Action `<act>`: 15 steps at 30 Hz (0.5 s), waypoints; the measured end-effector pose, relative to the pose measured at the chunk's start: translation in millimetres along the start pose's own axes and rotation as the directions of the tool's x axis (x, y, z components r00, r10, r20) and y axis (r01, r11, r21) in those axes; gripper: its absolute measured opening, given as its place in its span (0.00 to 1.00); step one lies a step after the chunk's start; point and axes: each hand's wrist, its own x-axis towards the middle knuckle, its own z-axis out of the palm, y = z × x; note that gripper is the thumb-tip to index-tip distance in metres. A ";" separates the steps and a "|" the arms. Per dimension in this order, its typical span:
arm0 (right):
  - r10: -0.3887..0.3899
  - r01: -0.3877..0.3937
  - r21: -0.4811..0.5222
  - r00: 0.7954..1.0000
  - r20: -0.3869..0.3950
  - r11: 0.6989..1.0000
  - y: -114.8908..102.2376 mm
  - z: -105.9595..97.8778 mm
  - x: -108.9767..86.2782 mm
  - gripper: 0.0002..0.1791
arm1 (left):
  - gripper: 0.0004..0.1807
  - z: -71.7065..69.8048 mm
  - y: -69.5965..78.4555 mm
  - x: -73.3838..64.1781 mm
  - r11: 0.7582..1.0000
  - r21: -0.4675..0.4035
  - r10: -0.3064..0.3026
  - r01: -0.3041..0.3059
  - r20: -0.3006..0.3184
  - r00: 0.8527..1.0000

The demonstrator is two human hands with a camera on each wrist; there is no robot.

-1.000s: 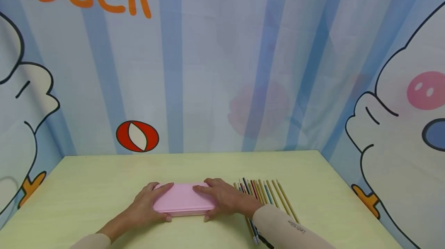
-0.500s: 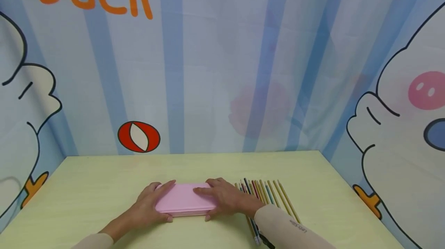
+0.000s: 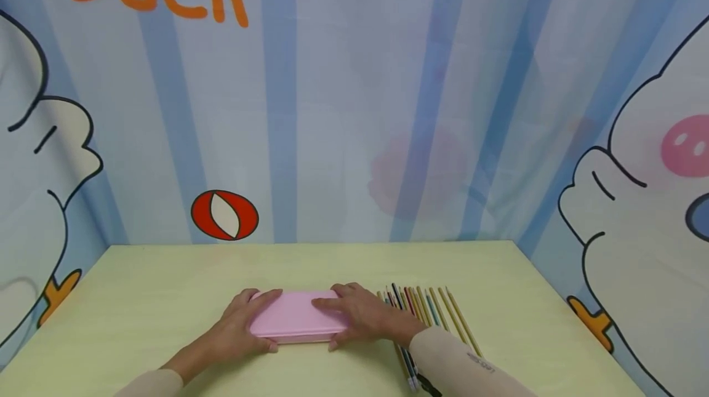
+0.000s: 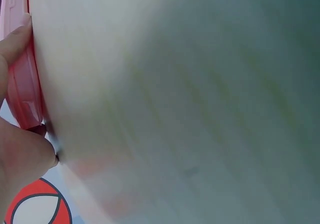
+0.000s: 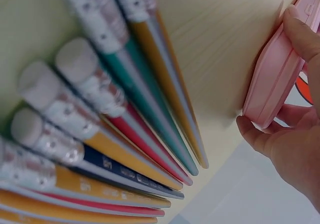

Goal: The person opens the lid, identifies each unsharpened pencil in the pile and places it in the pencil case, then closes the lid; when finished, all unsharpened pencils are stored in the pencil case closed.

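Observation:
A closed pink pencil case, shallow and rectangular, lies flat on the pale yellow table between both hands. My left hand grips its left end, thumb along the near side and fingers around the far corner. At the opposite end my right hand grips the case likewise, with one finger lying on the lid. In the left wrist view, the thumb presses the case's pink side. The right wrist view shows the case's end low against the tabletop, held between thumb and fingers.
Several pencils with white erasers lie fanned out on the table to the right, partly under the right forearm. Behind the table's far edge hangs a striped blue curtain with cartoon prints.
The head view has shifted slightly, so everything sits a little further right in the picture. Both hands keep the same hold on the pencil case.

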 end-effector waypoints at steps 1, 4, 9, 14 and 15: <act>-0.001 0.001 0.002 1.000 0.004 1.000 0.0 0.2 0.0 0.45 | 0.51 -0.2 0.4 -0.4 1.000 0.000 0.001 -0.001 0.000 1.000; -0.003 0.004 -0.002 1.000 0.011 1.000 0.7 0.6 0.4 0.45 | 0.50 -0.7 1.2 -1.1 1.000 -0.003 0.003 -0.003 -0.001 1.000; -0.018 0.019 -0.002 1.000 0.010 1.000 1.6 -0.7 0.3 0.45 | 0.49 -1.3 2.7 -1.0 1.000 -0.010 -0.009 0.009 0.007 1.000; -0.016 0.015 0.072 1.000 0.012 0.997 3.3 -4.5 0.4 0.42 | 0.50 -1.7 3.5 0.3 1.000 -0.009 -0.015 0.015 0.024 1.000; -0.013 0.012 0.088 1.000 0.013 0.996 3.7 -6.3 0.4 0.40 | 0.50 -1.7 3.8 0.6 1.000 -0.009 -0.013 0.013 0.029 0.999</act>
